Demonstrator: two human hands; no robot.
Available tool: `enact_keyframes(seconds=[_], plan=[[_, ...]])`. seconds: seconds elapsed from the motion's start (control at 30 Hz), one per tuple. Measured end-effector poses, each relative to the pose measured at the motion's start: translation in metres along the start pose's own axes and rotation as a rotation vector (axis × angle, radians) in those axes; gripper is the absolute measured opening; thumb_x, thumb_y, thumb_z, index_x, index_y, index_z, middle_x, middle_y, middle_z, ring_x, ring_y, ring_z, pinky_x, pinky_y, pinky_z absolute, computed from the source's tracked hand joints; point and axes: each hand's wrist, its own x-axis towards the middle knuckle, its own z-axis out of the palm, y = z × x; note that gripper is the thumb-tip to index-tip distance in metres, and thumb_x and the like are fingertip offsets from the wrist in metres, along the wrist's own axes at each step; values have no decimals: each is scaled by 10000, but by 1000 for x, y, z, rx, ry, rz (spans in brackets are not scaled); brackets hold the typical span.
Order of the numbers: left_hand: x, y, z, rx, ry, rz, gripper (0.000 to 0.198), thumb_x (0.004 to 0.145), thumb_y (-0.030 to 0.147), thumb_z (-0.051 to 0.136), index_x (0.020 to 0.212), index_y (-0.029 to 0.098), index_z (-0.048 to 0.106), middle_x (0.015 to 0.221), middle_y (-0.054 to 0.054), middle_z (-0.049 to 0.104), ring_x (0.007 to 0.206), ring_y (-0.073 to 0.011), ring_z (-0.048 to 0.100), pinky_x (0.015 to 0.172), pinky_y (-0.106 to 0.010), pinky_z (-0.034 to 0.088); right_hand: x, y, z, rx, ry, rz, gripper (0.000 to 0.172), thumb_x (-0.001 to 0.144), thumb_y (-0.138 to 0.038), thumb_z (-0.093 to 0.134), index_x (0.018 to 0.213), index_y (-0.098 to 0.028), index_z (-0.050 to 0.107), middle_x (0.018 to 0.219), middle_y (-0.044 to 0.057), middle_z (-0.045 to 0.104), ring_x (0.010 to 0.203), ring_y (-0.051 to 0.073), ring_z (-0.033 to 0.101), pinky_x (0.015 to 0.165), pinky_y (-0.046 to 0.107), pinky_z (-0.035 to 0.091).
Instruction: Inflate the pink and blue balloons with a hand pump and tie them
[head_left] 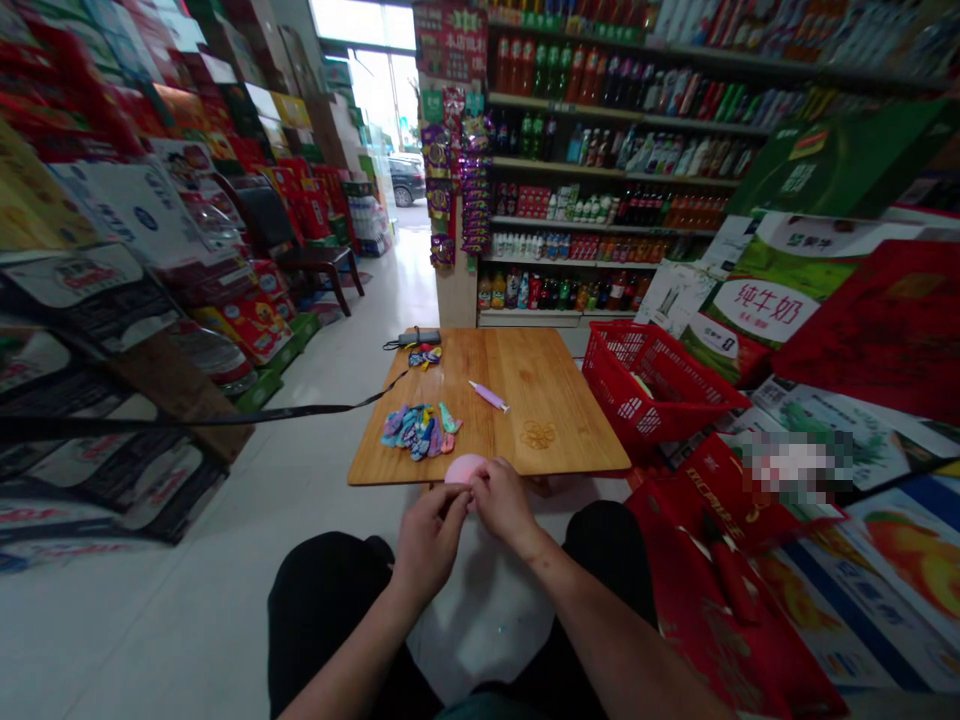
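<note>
My left hand and my right hand meet just in front of a low wooden table. Both pinch the neck of a small inflated pink balloon, which rests against the table's near edge. A pile of flat, uninflated coloured balloons lies on the table's left part. A pink and purple balloon pump lies near the table's middle. A few more balloons sit at the far edge.
A black device with a cable sits at the table's far edge. A black strap runs off to the left. A red shopping basket stands at the right. Stacked cartons line both sides; drink shelves stand behind.
</note>
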Motion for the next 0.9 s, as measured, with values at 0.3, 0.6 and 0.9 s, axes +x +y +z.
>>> enact_keyframes(seconds=[0.3,0.6,0.9], plan=[[23,-21,-19,334,-262,340,421,854,232,691,1264,322,723,1275,-85,700,1335,-344,540,1244,-582,109,-2,-1,-11,542,-379,202,138,834,-235,623,722,-158,648,684,6,628,611,125,519,600,251,370],[38,-21,-17,174,-251,133,154,809,269,761,944,320,814,961,-69,772,957,-276,697,1240,-530,174,-2,10,-11,880,-463,431,257,735,-349,737,669,-155,582,588,-45,475,501,64,357,512,232,262],[56,-40,-29,452,-257,240,171,958,346,604,976,285,764,955,-2,761,909,-207,705,1247,-518,197,54,36,-1,392,-672,239,210,867,-328,630,761,-151,669,670,1,602,582,102,532,587,233,422]])
